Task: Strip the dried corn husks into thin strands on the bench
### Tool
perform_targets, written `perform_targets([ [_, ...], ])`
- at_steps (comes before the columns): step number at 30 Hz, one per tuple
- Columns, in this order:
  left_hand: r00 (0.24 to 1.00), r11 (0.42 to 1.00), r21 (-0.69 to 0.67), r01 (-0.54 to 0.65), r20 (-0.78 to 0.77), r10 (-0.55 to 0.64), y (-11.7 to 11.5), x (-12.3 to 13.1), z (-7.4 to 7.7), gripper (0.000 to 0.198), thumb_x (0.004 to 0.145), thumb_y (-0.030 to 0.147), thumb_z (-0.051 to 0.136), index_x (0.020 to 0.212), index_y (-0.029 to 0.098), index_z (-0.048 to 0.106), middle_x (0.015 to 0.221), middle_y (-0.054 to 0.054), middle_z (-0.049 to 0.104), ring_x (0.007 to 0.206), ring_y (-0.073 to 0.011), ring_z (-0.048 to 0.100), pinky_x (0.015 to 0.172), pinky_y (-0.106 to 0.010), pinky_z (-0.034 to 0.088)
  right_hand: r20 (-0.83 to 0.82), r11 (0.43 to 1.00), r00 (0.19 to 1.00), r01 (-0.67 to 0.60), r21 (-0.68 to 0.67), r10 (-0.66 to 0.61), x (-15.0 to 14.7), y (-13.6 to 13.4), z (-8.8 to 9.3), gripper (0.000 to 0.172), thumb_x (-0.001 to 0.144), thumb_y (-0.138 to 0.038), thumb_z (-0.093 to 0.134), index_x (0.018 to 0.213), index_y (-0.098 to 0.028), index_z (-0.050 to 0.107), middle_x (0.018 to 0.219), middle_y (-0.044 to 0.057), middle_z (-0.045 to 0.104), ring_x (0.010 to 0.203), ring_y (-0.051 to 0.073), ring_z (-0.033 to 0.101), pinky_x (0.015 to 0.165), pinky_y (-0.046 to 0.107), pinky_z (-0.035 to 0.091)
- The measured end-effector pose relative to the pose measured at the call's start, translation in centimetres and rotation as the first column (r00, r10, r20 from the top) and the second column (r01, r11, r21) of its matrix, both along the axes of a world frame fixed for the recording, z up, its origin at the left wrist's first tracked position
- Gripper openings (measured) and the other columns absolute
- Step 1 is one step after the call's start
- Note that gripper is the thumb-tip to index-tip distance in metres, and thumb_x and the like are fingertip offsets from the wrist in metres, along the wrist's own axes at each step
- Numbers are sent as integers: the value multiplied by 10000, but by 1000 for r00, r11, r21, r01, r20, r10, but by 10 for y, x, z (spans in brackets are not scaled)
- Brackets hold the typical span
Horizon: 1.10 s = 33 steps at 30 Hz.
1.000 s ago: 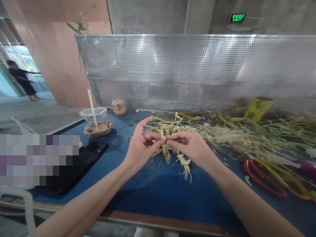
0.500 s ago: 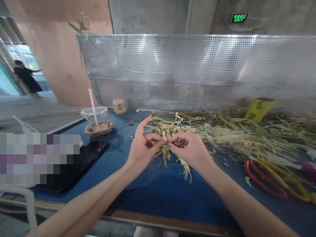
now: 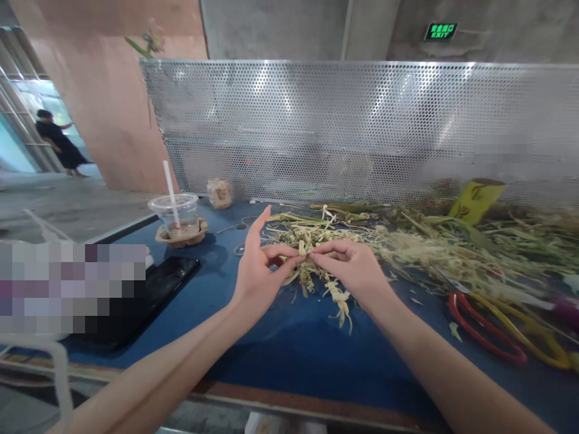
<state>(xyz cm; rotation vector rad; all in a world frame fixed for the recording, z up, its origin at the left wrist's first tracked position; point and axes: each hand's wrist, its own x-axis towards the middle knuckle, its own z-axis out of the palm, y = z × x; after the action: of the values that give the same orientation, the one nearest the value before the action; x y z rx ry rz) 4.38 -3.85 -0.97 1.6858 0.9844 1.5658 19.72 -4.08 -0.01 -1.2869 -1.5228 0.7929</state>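
Our left hand point(image 3: 257, 274) and right hand point(image 3: 359, 271) meet fingertip to fingertip above the blue surface point(image 3: 280, 346), near the middle of the view. Both are narrowed to a pinch on one small pale plant strip point(image 3: 301, 246), whose upper end pokes up between the fingers; how much of it runs on below, we cannot tell. The left thumb and forefinger close on it while another finger of that hand points up and away; the right thumb and forefinger press in from the other side. Just behind and beneath our fingers lies a loose heap of dry stalks point(image 3: 289, 229), and a pale frayed tuft point(image 3: 339, 301) sits on the surface just below the right hand. To our right, more plant fibres point(image 3: 425, 250) spread out in a tangle, with a red handle loop point(image 3: 520, 359) and a yellow handle loop point(image 3: 562, 363) near its front edge and a yellow container point(image 3: 477, 202) leaning at its back. On our left we have a clear plastic cup point(image 3: 181, 208) with a white straw point(image 3: 170, 181), set in a brown holder point(image 3: 190, 237), and nearer us a flat black object point(image 3: 174, 281), partly covered by a pixelated patch. A perforated metal panel point(image 3: 294, 108) stands along the back.
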Motion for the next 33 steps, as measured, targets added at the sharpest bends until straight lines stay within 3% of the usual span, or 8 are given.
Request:
perform_targets([
  [3, 1000, 1000, 5, -13, 16, 13, -1, 1, 0, 871, 664, 229, 692, 1369, 268, 183, 673, 5, 674, 683, -185, 647, 653, -314, 514, -9, 998, 1000, 20, 53, -19, -2, -3, 1, 173, 660, -334, 600, 665, -168, 647, 575, 30, 594, 554, 145, 540, 485, 245, 406],
  [7, 1000, 1000, -7, 10, 9, -10, -2, 2, -1, 908, 665, 221, 690, 1382, 262, 134, 677, 8, 673, 665, -176, 644, 624, -294, 512, 137, 959, 991, -27, 284, -12, -1, -6, 5, 78, 677, -217, 556, 633, -173, 603, 630, 18, 590, 573, 125, 532, 518, 233, 416],
  [12, 997, 997, -22, 78, -15, -78, -3, 2, -2, 928, 674, 208, 678, 1395, 237, 94, 664, 2, 670, 678, -185, 644, 605, -290, 500, 226, 968, 953, -229, 101, 202, 6, -1, 7, 142, 762, -262, 481, 650, -181, 508, 536, -31, 476, 469, 93, 463, 457, 215, 368],
  [18, 978, 975, -107, 195, 90, -186, 0, 0, -1, 968, 665, 183, 678, 1394, 230, 42, 670, 17, 663, 642, -146, 624, 638, -281, 492, 274, 958, 924, -285, 27, 267, 14, 3, 9, 278, 813, -426, 440, 685, -182, 480, 596, -19, 492, 508, 90, 442, 484, 218, 361],
  [24, 935, 922, -187, 339, 175, -309, 3, 1, 0, 1004, 639, 133, 687, 1395, 201, 30, 639, 40, 656, 586, -99, 592, 608, -226, 466, 205, 872, 849, -463, -157, 487, 19, 3, 8, 284, 807, -443, 467, 689, -186, 439, 547, -54, 425, 493, 76, 410, 477, 201, 336],
  [29, 921, 900, -229, 372, 216, -325, 5, 0, 0, 1024, 626, 105, 684, 1397, 160, 12, 608, 48, 642, 562, -85, 574, 593, -208, 453, 339, 874, 807, -465, -139, 483, 23, 4, 6, 282, 812, -423, 470, 663, -187, 428, 551, -66, 332, 486, 68, 316, 448, 191, 270],
  [33, 924, 899, -237, 368, 203, -325, 3, 1, 0, 1033, 619, 125, 694, 1397, 171, 17, 609, 45, 651, 567, -91, 580, 604, -217, 459, 400, 861, 767, -489, -143, 502, 24, 3, 9, 265, 839, -305, 413, 605, -186, 380, 558, -58, 350, 494, 72, 344, 476, 197, 292],
])
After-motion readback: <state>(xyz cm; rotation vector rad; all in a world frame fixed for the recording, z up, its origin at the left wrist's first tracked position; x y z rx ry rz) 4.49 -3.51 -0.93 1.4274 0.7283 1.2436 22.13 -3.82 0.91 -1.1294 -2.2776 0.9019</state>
